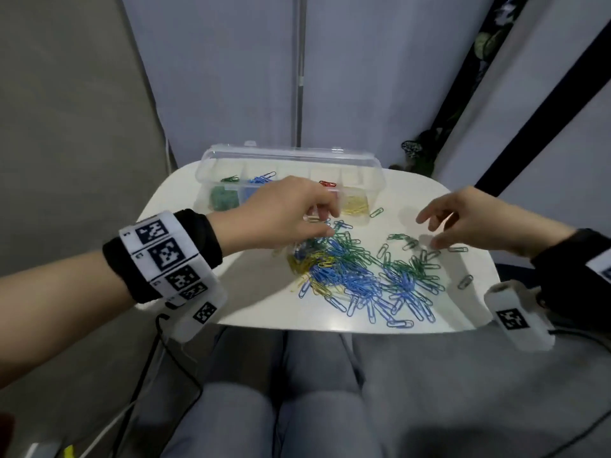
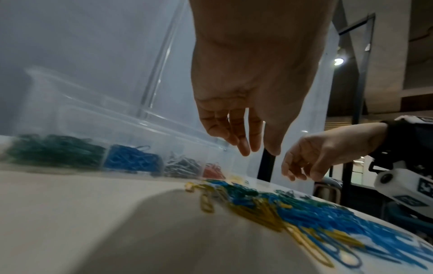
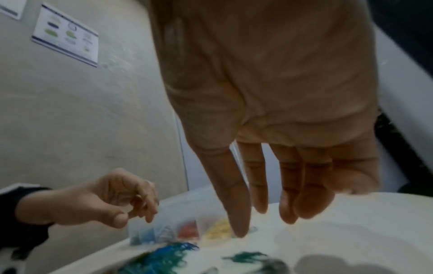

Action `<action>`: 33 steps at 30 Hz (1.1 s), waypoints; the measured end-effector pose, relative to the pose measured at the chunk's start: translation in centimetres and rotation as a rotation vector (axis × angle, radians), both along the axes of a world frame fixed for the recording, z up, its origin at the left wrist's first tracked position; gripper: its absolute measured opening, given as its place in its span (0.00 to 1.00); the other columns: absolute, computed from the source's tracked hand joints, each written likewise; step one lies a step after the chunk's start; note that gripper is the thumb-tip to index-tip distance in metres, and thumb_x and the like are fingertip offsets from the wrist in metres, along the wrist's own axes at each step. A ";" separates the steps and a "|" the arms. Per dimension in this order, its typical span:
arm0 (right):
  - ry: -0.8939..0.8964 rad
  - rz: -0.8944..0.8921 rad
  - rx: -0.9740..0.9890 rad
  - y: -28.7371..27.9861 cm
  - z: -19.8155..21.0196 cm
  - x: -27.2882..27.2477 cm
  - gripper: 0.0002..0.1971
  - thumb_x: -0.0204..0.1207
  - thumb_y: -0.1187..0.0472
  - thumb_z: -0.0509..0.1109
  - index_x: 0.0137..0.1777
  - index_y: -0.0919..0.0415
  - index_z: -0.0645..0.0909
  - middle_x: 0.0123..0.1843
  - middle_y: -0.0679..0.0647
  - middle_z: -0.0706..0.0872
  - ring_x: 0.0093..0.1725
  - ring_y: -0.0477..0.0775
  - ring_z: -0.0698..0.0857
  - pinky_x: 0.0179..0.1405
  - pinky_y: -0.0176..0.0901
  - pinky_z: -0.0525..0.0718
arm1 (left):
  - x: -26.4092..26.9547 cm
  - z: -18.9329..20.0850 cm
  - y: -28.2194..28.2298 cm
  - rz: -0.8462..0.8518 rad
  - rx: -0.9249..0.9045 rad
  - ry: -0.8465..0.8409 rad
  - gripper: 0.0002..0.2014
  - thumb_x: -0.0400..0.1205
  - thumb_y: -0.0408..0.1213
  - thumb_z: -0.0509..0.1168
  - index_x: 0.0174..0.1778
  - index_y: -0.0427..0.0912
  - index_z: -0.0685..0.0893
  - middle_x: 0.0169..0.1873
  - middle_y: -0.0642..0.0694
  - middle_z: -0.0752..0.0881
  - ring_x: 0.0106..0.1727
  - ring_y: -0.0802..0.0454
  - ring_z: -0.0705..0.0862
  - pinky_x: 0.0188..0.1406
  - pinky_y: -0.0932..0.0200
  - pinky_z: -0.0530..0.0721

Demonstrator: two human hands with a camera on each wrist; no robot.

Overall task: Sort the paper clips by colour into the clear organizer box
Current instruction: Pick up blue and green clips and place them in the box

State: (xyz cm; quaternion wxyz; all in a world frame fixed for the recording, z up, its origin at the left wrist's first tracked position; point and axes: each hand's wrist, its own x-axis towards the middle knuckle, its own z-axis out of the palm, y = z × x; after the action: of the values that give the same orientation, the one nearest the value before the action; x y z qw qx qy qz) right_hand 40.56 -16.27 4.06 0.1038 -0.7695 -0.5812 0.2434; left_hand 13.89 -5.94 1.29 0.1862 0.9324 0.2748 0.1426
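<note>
**On the white table: a mixed heap of clips before a half-filled organizer**

On the white table (image 1: pixel 231 292) lies a loose heap of paper clips (image 1: pixel 357 276), mostly blue and green with a yellow patch at its left side and a few grey strays around the right edge. Just beyond the heap, at the table's far edge, stands the clear organizer box (image 1: pixel 375 190) with its lid open and tipped back. Its compartments run side by side: from the left wrist view, green clips (image 2: pixel 53 150) fill the leftmost, blue clips (image 2: pixel 133 159) the next, then silver clips (image 2: pixel 182 166), then red clips (image 2: pixel 212 169); the head view shows yellow clips (image 1: pixel 355 203) in the rightmost one. A few green, blue and red clips also rest higher up, along the box's back rim.

The left hand (image 1: pixel 284 216) hovers above the heap's near-box end, fingers curled downward with the thumb brought close to them; whether it pinches a clip cannot be told. The right hand (image 1: pixel 476 223) hangs above the scattered clips on the right, fingers loosely spread and pointing down, holding nothing. Both wrists wear black bands carrying white marker blocks.
</note>
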 end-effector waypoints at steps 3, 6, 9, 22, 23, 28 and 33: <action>-0.143 -0.029 -0.062 -0.8 -1.1 2.0 0.18 0.65 0.69 0.80 0.54 0.55 0.85 0.47 0.54 0.84 0.39 0.52 0.81 0.40 0.43 0.78 | 2.4 -0.4 -1.0 -0.085 0.034 0.068 0.14 0.75 0.51 0.72 0.55 0.55 0.85 0.44 0.61 0.83 0.45 0.61 0.76 0.46 0.52 0.80; -0.215 -0.112 -0.069 -1.2 -1.6 3.5 0.18 0.66 0.70 0.78 0.56 0.59 0.84 0.46 0.55 0.83 0.39 0.54 0.81 0.36 0.42 0.78 | 4.5 -0.5 -1.7 -0.151 0.091 0.096 0.14 0.75 0.52 0.72 0.55 0.57 0.84 0.44 0.62 0.82 0.46 0.61 0.75 0.45 0.54 0.79; -0.219 -0.151 -0.105 -1.6 -2.1 3.7 0.14 0.65 0.65 0.80 0.51 0.60 0.84 0.42 0.57 0.85 0.32 0.56 0.85 0.37 0.47 0.87 | 6.1 -0.6 -1.9 -0.168 0.106 0.110 0.15 0.75 0.51 0.72 0.56 0.54 0.84 0.45 0.60 0.81 0.45 0.59 0.77 0.46 0.52 0.80; -0.098 0.131 0.011 -1.1 -1.1 0.5 0.13 0.62 0.68 0.80 0.45 0.54 0.86 0.38 0.50 0.87 0.31 0.46 0.81 0.39 0.45 0.82 | 11.7 -1.5 -2.5 -0.089 0.094 0.379 0.10 0.82 0.33 0.62 0.57 0.34 0.77 0.55 0.36 0.81 0.56 0.38 0.80 0.54 0.45 0.81; -0.134 0.135 -0.025 -1.5 -0.8 1.4 0.14 0.61 0.66 0.81 0.45 0.52 0.85 0.38 0.48 0.86 0.34 0.48 0.82 0.41 0.45 0.82 | 11.9 -1.4 -2.6 -0.091 0.099 0.395 0.08 0.82 0.31 0.60 0.55 0.34 0.76 0.54 0.36 0.81 0.54 0.38 0.81 0.51 0.46 0.81; -0.260 0.135 -0.265 -3.6 -1.1 3.3 0.18 0.58 0.61 0.84 0.46 0.52 0.81 0.41 0.47 0.85 0.37 0.48 0.82 0.41 0.48 0.84 | 12.1 -1.2 -3.3 -0.124 0.110 0.408 0.06 0.80 0.26 0.58 0.51 0.34 0.76 0.51 0.34 0.82 0.48 0.39 0.80 0.38 0.52 0.73; -0.142 0.154 -0.151 -2.5 -1.8 1.5 0.07 0.66 0.72 0.77 0.39 0.62 0.84 0.35 0.54 0.89 0.27 0.49 0.88 0.37 0.46 0.88 | 10.5 -0.9 -3.4 -0.179 -0.144 0.221 0.20 0.79 0.22 0.58 0.67 0.36 0.78 0.59 0.42 0.86 0.60 0.48 0.82 0.59 0.58 0.78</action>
State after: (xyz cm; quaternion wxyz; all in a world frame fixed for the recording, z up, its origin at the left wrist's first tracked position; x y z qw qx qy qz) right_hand 42.07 -18.76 2.30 -0.0149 -0.7434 -0.6246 0.2388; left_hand 24.38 -9.34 0.42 0.2333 0.9475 0.2188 0.0021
